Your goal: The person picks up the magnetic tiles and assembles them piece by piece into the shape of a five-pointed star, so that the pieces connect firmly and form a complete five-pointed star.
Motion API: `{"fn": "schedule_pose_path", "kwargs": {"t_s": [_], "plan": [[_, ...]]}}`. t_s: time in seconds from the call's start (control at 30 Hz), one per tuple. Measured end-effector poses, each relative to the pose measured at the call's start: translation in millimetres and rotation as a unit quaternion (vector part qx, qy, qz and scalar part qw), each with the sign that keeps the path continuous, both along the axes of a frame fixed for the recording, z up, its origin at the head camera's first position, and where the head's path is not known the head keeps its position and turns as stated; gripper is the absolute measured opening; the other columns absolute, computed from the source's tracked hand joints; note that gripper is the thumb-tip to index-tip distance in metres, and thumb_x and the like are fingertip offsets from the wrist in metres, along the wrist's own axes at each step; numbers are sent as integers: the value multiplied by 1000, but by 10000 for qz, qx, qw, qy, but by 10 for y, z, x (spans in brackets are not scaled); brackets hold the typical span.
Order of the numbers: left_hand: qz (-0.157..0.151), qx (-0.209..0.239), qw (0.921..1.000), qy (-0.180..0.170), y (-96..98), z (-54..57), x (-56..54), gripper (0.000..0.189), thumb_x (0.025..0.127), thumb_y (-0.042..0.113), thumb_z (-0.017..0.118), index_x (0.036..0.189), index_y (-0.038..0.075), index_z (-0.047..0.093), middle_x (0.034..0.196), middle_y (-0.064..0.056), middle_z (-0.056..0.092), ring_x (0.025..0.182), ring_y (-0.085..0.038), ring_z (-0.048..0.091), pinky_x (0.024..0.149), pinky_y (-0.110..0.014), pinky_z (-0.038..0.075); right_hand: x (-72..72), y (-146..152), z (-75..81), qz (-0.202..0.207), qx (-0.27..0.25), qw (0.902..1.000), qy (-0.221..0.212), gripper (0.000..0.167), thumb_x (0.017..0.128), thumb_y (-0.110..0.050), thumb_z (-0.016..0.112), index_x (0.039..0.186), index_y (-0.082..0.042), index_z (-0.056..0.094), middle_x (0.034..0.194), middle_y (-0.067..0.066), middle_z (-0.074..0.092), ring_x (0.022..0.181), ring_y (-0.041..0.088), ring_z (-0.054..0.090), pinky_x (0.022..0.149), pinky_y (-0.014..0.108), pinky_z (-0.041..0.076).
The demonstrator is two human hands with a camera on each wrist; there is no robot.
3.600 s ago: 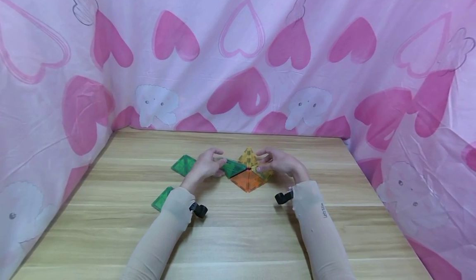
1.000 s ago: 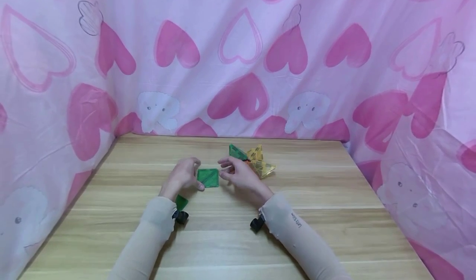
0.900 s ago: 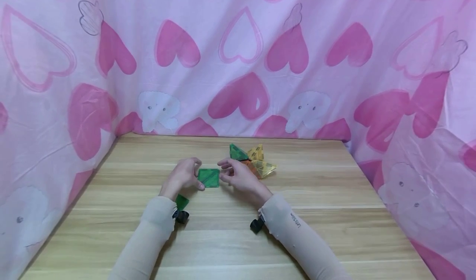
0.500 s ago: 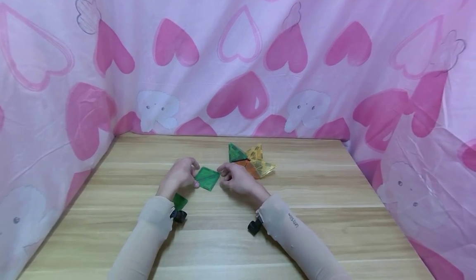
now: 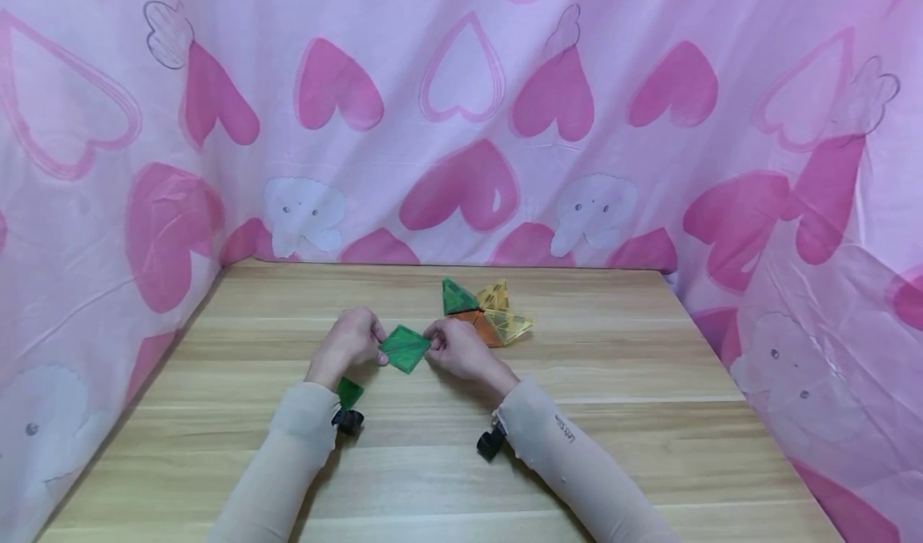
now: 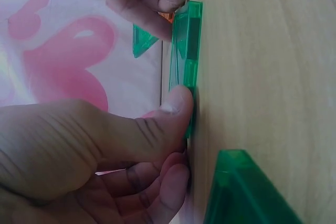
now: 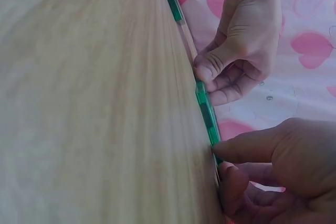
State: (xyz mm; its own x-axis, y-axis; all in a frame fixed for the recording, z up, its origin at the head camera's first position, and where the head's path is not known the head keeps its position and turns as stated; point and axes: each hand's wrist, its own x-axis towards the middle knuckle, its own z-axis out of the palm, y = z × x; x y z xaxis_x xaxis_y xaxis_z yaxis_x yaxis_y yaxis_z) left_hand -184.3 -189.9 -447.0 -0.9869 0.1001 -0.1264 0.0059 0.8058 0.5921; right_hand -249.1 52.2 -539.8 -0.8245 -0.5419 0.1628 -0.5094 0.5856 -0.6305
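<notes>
Two green triangular magnetic tiles (image 5: pixel 405 349), edge to edge in a diamond, lie flat on the table between both hands. My left hand (image 5: pixel 349 341) pinches their left corner; its thumb (image 6: pixel 176 106) is on the tile's edge in the left wrist view. At the opposite corner, my right hand (image 5: pixel 465 351) pinches with thumb and fingers. Just behind the right hand stands a joined group of magnetic tiles: a green part (image 5: pixel 457 296), an orange part (image 5: pixel 485 328) and yellow parts (image 5: pixel 509 325). The right hand partly hides the orange.
Another green tile (image 5: pixel 349 392) lies beside the left wrist, partly covered by the arm; in the left wrist view this green tile (image 6: pixel 244 190) is close to the camera. The wooden table (image 5: pixel 613 463) ends at a pink heart-patterned curtain (image 5: pixel 461 183).
Both hands have left the joined group, which now sits slightly farther back. The green pair has come to the middle and turned from square-on to a diamond, and the right hand has closed on its corner.
</notes>
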Motion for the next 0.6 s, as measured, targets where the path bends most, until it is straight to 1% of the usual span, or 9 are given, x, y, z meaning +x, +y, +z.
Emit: {"fn": "schedule_pose_path", "kwargs": {"t_s": [0.07, 0.17, 0.33, 0.37, 0.4, 0.5, 0.6], "plan": [[-34, -27, 10000, 11, 3, -2, -2, 26, 79, 1, 100, 95, 2, 80, 99, -10, 76, 94, -27, 69, 95, -50, 63, 3, 11, -16, -51, -39, 10000, -6, 24, 94, -14, 85, 117, -11, 80, 86, -12, 71, 78, 2, 66, 72, 23, 58], [-9, -18, 10000, -41, 5, -9, -3, 26, 79, 2, 100, 94, 3, 79, 98, -10, 76, 93, -26, 68, 94, -49, 62, 51, 25, 32, -81, -85, 9999, -34, 18, 95, -10, 84, 112, -12, 80, 87, -10, 71, 80, 4, 66, 72, 23, 57], [40, -59, 9999, -81, 4, -2, -11, 26, 79, 0, 99, 94, 3, 78, 98, -10, 75, 93, -27, 67, 96, -50, 62, 297, 19, 425, -102, -239, 9983, -518, 15, 98, -6, 80, 114, -6, 79, 95, 0, 75, 87, 12, 68, 78, 28, 60], [37, -64, 9999, -80, 3, 0, -12, 26, 79, 0, 99, 94, 3, 78, 99, -10, 75, 94, -27, 67, 96, -50, 62, 356, 14, 515, -141, -313, 9969, -701, 13, 100, -6, 80, 113, -5, 78, 95, 0, 75, 87, 12, 68, 78, 28, 60], [18, -63, 10000, -74, 0, 4, -14, 26, 80, 0, 99, 95, 3, 78, 99, -11, 75, 94, -28, 68, 96, -51, 62, 397, 9, 592, -196, -397, 9948, -913, 12, 101, -7, 79, 113, -5, 78, 96, 0, 75, 87, 12, 69, 78, 29, 61], [-14, -38, 10000, -75, -12, 3, -16, 24, 81, 0, 98, 97, 1, 79, 100, -12, 75, 93, -27, 67, 95, -50, 62, 436, -7, 647, -329, -681, 9874, -1393, 8, 106, -8, 75, 114, -6, 75, 97, 2, 75, 83, 13, 72, 70, 29, 61], [-65, 15, 9999, -97, -30, -3, -13, 24, 84, 1, 97, 99, 0, 79, 99, -12, 74, 91, -26, 66, 91, -48, 62, 440, -13, 657, -409, -1210, 9722, -1964, 7, 108, -9, 74, 114, -5, 73, 94, 7, 79, 79, 19, 78, 60, 29, 60]]}}
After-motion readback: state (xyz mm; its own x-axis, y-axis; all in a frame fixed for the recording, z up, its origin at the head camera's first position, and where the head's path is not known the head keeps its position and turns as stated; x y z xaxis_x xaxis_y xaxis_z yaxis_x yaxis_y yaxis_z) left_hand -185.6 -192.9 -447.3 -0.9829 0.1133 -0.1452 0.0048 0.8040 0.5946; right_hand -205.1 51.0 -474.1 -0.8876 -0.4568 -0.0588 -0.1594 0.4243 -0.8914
